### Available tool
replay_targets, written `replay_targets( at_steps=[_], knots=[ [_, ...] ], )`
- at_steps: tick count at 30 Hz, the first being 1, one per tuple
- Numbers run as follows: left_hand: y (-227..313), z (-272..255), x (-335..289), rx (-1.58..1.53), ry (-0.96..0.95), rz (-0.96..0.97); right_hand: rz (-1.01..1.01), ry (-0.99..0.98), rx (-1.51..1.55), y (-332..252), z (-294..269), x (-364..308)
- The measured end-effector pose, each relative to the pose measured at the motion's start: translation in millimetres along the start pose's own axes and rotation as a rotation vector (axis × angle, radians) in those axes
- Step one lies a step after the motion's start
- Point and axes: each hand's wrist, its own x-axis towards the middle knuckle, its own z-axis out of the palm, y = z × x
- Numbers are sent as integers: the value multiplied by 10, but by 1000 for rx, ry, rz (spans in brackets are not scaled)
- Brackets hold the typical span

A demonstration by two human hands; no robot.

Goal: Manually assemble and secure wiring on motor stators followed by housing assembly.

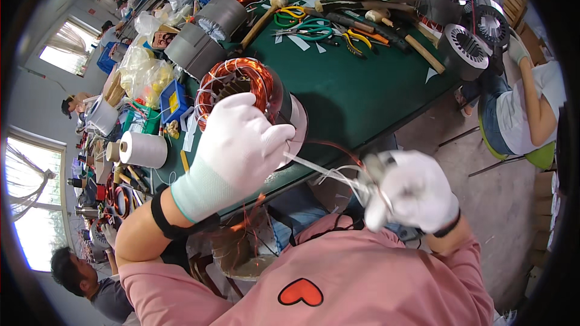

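Observation:
My left hand [241, 136], in a white glove, is closed in front of a motor stator [278, 93] with copper windings [261, 78] laced in white. Its thumb and forefinger pinch one end of a white cord [309, 164]. The cord runs taut to my right hand [417, 190], also gloved and closed, which is off the table's near edge and blurred. Loose strands of cord bunch at the right hand's fingers, and a greyish thing there is too smeared to name. A thin reddish wire [335, 145] arcs from the stator toward that hand.
Pliers [356, 42], scissors [314, 29] and mallets [263, 24] lie across the green table [374, 93]. More stators [462, 51] stand at the far right. White thread spools [143, 149] and a blue bin [174, 101] are at the left. A co-worker [525, 102] sits at the right.

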Motion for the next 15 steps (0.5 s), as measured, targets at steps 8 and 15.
replay_targets(
  at_steps=[8,15],
  knots=[
    [-366,-31,316,-718,-24,-38,-51,-264,-500,-169,287,-320],
    [-1180,-299,-187,-1361,870,-150,357,518,168,184,-464,-1154]
  ],
)
